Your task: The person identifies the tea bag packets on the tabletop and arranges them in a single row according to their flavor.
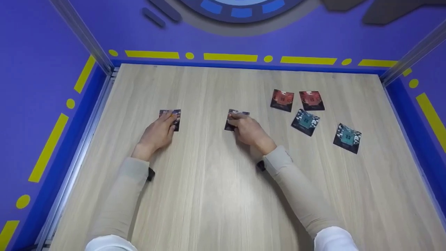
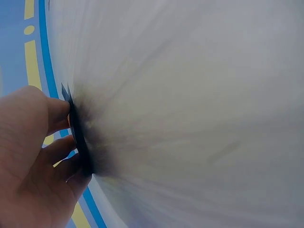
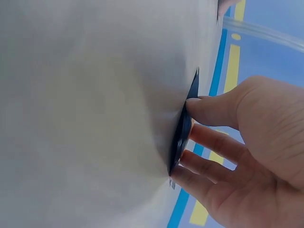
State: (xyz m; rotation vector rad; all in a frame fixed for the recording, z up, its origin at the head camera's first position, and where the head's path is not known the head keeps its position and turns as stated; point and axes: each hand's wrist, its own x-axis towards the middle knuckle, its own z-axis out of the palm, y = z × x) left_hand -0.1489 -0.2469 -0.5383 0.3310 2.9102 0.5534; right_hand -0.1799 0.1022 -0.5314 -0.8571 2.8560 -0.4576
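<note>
At the left of the table, my left hand (image 1: 158, 131) holds a dark square sachet (image 1: 176, 122) with light print, its fingers covering most of it. In the left wrist view, the thumb and fingertips meet that thin sachet (image 2: 80, 137) low against the tabletop. Nearer the middle, my right hand (image 1: 250, 129) pinches a similar dark sachet (image 1: 229, 126) from above. The right wrist view shows this sachet (image 3: 180, 133) bulging slightly between the thumb and the fingers. Most of both sachets' faces are hidden under the hands.
Two red sachets (image 1: 282, 100) lie side by side at the back right of the wooden table (image 1: 209, 195). Two teal sachets (image 1: 306, 122) lie nearer, turned at angles. Blue-purple walls (image 1: 223, 38) with yellow marks enclose the table's back and sides.
</note>
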